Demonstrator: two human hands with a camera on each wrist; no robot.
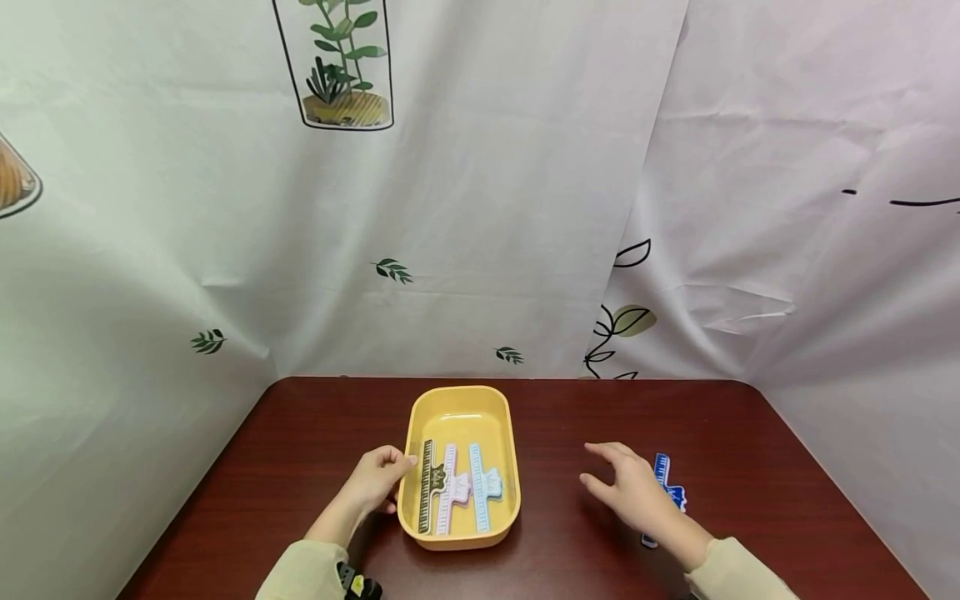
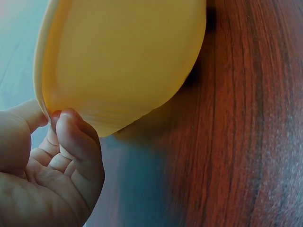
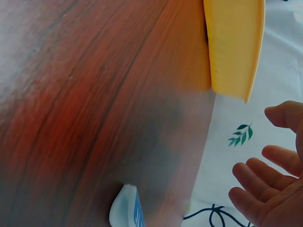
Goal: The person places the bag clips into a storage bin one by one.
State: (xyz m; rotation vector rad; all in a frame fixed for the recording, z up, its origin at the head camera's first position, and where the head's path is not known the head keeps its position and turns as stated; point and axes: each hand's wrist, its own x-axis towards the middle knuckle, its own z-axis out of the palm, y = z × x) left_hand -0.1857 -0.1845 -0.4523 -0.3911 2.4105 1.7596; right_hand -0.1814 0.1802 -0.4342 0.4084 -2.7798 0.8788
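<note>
My left hand (image 1: 372, 479) pinches the left rim of a yellow tray (image 1: 461, 408), with thumb and fingers on either side of its edge in the left wrist view. Inside lie a black clip (image 1: 426, 492), a pink clip (image 1: 449, 492) and a light blue clip (image 1: 478, 487), each a long strip with piano-key markings and a grip at one side. To the right, my right hand (image 1: 633, 492) hovers with fingers spread and holds nothing. Partly hidden behind that hand and wrist is a dark blue clip (image 1: 662, 468) on the table.
Everything rests on a dark red wooden table (image 1: 555, 433) with rounded far corners. A pale curtain (image 1: 480, 208) with plant prints hangs behind it and along its sides. A dark watch-like band (image 1: 358, 581) circles the left wrist.
</note>
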